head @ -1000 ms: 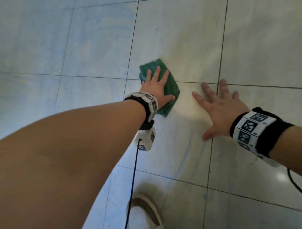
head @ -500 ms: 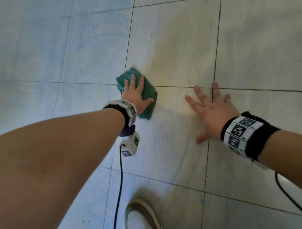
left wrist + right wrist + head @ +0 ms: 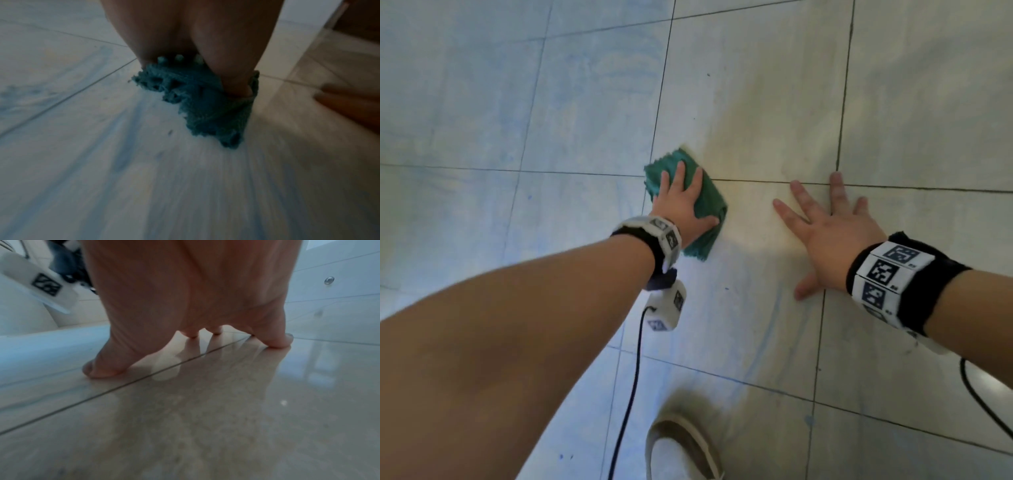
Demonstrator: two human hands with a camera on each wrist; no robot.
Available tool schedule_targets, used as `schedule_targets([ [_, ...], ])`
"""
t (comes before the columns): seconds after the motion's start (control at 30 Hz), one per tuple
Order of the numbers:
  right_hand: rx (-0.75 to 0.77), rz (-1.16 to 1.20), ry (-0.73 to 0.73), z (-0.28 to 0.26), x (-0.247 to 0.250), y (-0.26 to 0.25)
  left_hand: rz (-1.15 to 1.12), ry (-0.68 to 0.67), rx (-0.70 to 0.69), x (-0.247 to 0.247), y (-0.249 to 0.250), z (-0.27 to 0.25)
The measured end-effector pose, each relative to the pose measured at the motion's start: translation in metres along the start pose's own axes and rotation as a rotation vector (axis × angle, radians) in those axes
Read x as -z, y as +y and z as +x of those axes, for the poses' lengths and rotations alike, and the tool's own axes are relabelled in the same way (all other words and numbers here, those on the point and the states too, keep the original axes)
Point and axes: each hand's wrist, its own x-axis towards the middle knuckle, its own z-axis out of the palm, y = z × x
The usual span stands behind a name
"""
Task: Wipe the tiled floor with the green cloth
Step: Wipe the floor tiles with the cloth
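The green cloth [image 3: 710, 202] lies folded on the pale tiled floor [image 3: 756, 102], right on a grout crossing. My left hand [image 3: 679, 200] presses flat on it, fingers straight, thumb stretched along its right edge. The left wrist view shows the cloth [image 3: 205, 105] bunched under the left hand [image 3: 195, 40], with motion blur on the tiles. My right hand [image 3: 828, 226] is spread flat on the bare floor a short way to the right of the cloth and holds nothing. In the right wrist view the right hand [image 3: 185, 296] props on its fingertips across a grout line.
A pale shoe [image 3: 685, 448] stands on the tiles at the bottom middle. A black cable [image 3: 633, 377] hangs from the white wrist camera [image 3: 666, 310] under my left forearm. Another cable [image 3: 983, 404] trails from the right wrist. Bluish smears mark the tiles on the left.
My left hand slid the cloth leftward away from the right hand, then a little back to the right. The right hand stayed planted on the floor.
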Motion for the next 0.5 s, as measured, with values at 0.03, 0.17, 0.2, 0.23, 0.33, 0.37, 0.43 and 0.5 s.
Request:
schedule_targets([
  [0.03, 0.0, 0.004, 0.004, 0.001, 0.0, -0.001, -0.018, 0.027, 0.025, 0.009, 0.001, 0.012],
  [0.17, 0.0, 0.006, 0.021, 0.006, -0.002, -0.001, -0.019, 0.047, 0.09, 0.033, -0.003, 0.043],
  [0.2, 0.0, 0.01, 0.024, 0.006, -0.001, -0.001, -0.012, 0.051, 0.097, 0.036, -0.003, 0.044],
  [0.23, 0.001, 0.017, 0.026, 0.007, -0.001, -0.003, -0.01, 0.057, 0.102, 0.036, -0.004, 0.043],
  [0.33, 0.001, 0.026, 0.044, 0.008, -0.001, -0.003, -0.005, 0.068, 0.091, 0.031, 0.0, 0.036],
  [0.37, 0.004, 0.024, 0.044, 0.008, -0.002, -0.003, -0.006, 0.067, 0.088, 0.027, 0.001, 0.031],
  [0.43, 0.005, 0.02, 0.041, 0.007, -0.001, -0.004, -0.006, 0.064, 0.084, 0.015, 0.005, 0.017],
  [0.5, 0.01, 0.003, 0.036, 0.006, -0.001, -0.005, -0.011, 0.054, 0.08, 0.0, 0.014, -0.002],
])
